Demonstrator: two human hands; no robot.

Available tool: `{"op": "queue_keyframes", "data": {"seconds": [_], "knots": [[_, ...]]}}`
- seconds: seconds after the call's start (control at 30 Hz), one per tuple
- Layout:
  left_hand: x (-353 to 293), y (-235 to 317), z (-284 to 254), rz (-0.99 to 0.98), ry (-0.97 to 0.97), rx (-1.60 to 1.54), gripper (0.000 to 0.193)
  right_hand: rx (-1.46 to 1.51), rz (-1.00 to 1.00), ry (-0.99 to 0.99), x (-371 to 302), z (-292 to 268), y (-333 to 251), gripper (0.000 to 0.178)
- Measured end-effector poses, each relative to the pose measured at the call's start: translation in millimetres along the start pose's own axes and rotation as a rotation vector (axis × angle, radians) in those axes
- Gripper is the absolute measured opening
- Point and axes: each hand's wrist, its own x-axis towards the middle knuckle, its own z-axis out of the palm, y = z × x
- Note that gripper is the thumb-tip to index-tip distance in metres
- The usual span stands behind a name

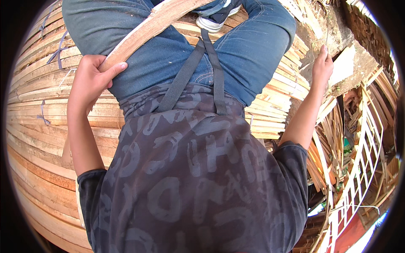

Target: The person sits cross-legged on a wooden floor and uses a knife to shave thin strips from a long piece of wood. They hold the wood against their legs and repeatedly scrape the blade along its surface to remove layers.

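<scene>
Nearest to us: a dark grey patterned shirt (190,185) fills the lower view, with two black straps (202,76) running up over blue jeans (168,55).

Left hand (90,80): our grip here is clenched around the near end of a long wooden slat (145,31), thumb laid along its lower edge. The slat's long axis runs from the hand up and to the right, across the thighs, toward the top of the view. Its far end passes out of sight near a white-soled shoe (217,19). This hand is plainly the nearer one to the slat; it already holds it.

Right hand (322,65): stretched out well apart from the slat, fingers resting on or against a pale plank edge (344,65); we cannot tell whether they close on anything.

Beneath us: a stacked pile of wooden boards (46,126), some bundled with blue-grey ties (44,116), serves as the seat.

Farther right: loose timber offcuts (333,139) and a white lattice frame (363,160) below the pile. No containers appear.
</scene>
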Motion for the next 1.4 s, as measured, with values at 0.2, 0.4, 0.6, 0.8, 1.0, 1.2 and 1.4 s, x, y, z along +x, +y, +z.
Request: {"op": "queue_keyframes", "data": {"seconds": [0.2, 0.4, 0.6, 0.8, 1.0, 1.2, 1.4], "knots": [[0.1, -12.9, -0.7, 0.035, 0.036, -0.039, 0.038, 0.458, -0.246, -0.11, -85.8, 51.9, -86.1, 0.034], [-2.4, -12.0, 1.7, 0.055, 0.096, 0.073, 0.041, 0.471, -0.614, -0.158, -136.0, 68.6, -161.6, 0.027], [-16.3, -22.3, 11.7, 0.454, 0.356, 0.469, 0.044, 0.535, -0.599, -0.226, -145.7, 66.2, -158.1, 0.025], [-43.3, -13.9, 11.7, 0.508, 0.503, 0.493, 0.017, 0.616, -0.586, -0.201, -147.7, 37.6, -149.8, 0.021], [-43.2, -42.4, 4.4, 0.488, 0.508, 0.559, 0.028, 0.636, -0.587, -0.191, -133.8, 39.5, -146.8, 0.018], [-36.1, -52.3, 8.9, 0.286, 0.432, 0.576, 0.025, 0.562, -0.652, -0.234, -143.2, 45.7, -153.0, 0.021], [-20.4, -47.1, 6.8, 0.276, 0.417, 0.595, 0.019, 0.476, -0.719, -0.19, -152.9, 54.7, -160.4, 0.025]]}}
